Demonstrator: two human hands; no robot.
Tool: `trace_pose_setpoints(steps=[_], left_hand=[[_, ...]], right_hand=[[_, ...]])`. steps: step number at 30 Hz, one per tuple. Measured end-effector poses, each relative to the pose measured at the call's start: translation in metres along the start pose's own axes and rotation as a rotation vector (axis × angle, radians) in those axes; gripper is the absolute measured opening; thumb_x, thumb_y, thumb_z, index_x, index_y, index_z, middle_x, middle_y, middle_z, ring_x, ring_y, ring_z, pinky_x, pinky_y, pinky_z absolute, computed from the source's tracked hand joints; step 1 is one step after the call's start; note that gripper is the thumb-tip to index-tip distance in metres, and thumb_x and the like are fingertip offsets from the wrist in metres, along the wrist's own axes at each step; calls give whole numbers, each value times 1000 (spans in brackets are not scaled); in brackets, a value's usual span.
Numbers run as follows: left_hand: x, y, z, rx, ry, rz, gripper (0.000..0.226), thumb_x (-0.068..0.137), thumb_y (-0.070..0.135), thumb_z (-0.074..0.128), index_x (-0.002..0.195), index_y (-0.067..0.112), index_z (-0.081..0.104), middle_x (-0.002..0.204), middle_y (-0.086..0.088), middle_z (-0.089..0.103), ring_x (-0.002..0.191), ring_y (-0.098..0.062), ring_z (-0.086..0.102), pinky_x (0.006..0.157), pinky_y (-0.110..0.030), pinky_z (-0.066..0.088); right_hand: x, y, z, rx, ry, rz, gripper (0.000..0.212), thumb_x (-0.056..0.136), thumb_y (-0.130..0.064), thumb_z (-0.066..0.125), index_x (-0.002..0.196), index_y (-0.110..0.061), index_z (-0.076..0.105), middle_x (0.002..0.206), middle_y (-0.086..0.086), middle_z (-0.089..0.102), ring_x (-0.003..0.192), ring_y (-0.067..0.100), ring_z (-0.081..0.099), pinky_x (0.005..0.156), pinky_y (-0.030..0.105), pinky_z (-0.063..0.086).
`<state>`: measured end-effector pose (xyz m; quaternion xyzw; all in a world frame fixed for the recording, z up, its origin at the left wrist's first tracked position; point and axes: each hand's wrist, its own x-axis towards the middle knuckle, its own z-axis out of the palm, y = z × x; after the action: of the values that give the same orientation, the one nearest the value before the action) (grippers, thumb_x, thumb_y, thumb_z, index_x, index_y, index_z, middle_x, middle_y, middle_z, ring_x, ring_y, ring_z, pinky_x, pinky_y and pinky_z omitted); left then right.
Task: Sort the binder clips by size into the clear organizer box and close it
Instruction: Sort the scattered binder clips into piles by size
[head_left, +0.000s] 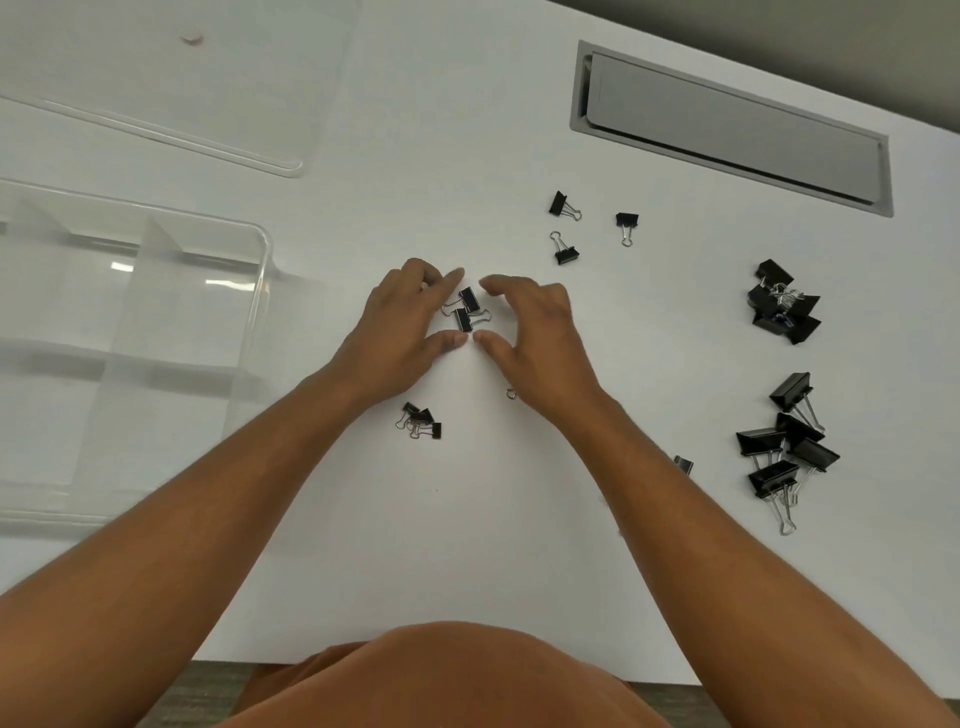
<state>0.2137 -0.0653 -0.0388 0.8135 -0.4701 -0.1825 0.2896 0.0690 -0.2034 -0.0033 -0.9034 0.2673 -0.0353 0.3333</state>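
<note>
While the clear plastic organizer box (156, 332) stands open at the far left of the white table (467, 545), its transparent dividers marking off compartments, its clear flat lid (171, 88) lies apart behind it; no clips show inside the box. Nearer the middle, the left hand (400, 332) rests on the table with fingers curved and spread, thumb tip stretched toward the other thumb; whether its fingertips pinch a wire handle cannot be told. Below its wrist lies a small cluster of tiny black binder clips (421, 422); between the two hands sit two small black binder clips with silver wire handles (466, 310), touching each other, cupped from both sides. The right hand (540, 338) arches just beside them, fingers apart and bent, holding nothing, its thumb nearly meeting the left thumb; a wire loop (511, 394) peeks out from under its heel. Farther right and back, three medium black clips (566, 228) lie scattered near a grey recessed cable hatch (732, 130); at the far right, a heap of black clips (784, 304) sits behind a looser group of large black clips (789, 447); one more clip (683, 464) lies half hidden beside the right forearm.
</note>
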Motion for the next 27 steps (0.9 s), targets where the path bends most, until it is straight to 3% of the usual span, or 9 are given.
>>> trace_pose_setpoints(steps=[2, 4, 9, 11, 13, 16, 21, 25, 27], left_hand=[[3, 1, -1, 108, -25, 56, 62, 98, 30, 69, 153, 16, 46, 126, -9, 50, 106, -30, 52, 97, -49, 46], [5, 2, -1, 115, -20, 65, 54, 98, 28, 70, 148, 19, 52, 121, -8, 50, 102, -30, 52, 93, -48, 47], [3, 2, -7, -95, -30, -24, 51, 89, 27, 80, 135, 21, 59, 121, 0, 49, 106, -16, 52, 91, -29, 42], [4, 4, -12, -128, -26, -20, 46, 86, 26, 83, 125, 21, 61, 119, 4, 53, 97, -10, 51, 80, -21, 39], [5, 7, -17, -140, -30, -17, 40, 84, 26, 84, 116, 22, 61, 111, 10, 58, 86, -3, 48, 75, -24, 41], [2, 11, -19, -204, -22, -109, 39, 82, 27, 86, 110, 27, 59, 96, 16, 65, 79, 0, 57, 72, -28, 47], [-4, 26, -15, -361, 119, -319, 34, 84, 25, 84, 111, 30, 64, 84, 9, 72, 72, -3, 64, 64, -12, 44], [-5, 38, -9, -366, 160, -441, 30, 88, 22, 78, 114, 31, 67, 87, 11, 74, 80, -4, 69, 73, -30, 55], [-2, 43, -4, -419, 167, -477, 29, 88, 22, 79, 112, 31, 67, 86, 9, 74, 82, -9, 71, 76, -35, 58]], right_hand=[[5, -4, 7, 2, -22, -16, 51, 96, -18, 72, 143, -22, 55, 133, -10, 64, 118, 15, 45, 89, 14, 35], [6, -7, 13, 4, 15, 5, 45, 96, -15, 71, 138, -22, 58, 125, -10, 67, 111, 13, 47, 84, 12, 37], [6, -7, 14, 38, 30, 70, 37, 94, -13, 73, 127, -20, 60, 115, -6, 68, 109, 17, 50, 83, 26, 41], [8, -8, 9, 22, -20, 70, 42, 93, -13, 73, 131, -21, 57, 110, -5, 66, 110, 17, 49, 82, 30, 44], [11, -8, 2, 40, -92, 87, 45, 93, -14, 73, 133, -23, 54, 104, -5, 65, 109, 17, 49, 80, 32, 47], [15, -6, -5, 42, -164, 102, 40, 93, -17, 72, 130, -22, 56, 95, -6, 66, 108, 18, 50, 81, 36, 48], [15, -9, -2, -86, -165, 72, 20, 96, -18, 68, 116, -17, 66, 101, -3, 67, 109, 24, 50, 84, 39, 49], [15, -11, 2, -153, -126, 61, 13, 95, -17, 69, 104, -15, 60, 105, 2, 61, 104, 27, 49, 83, 42, 48], [16, -11, -1, -124, -105, 57, 15, 94, -11, 67, 93, -17, 53, 94, 0, 60, 94, 26, 50, 73, 43, 49]])
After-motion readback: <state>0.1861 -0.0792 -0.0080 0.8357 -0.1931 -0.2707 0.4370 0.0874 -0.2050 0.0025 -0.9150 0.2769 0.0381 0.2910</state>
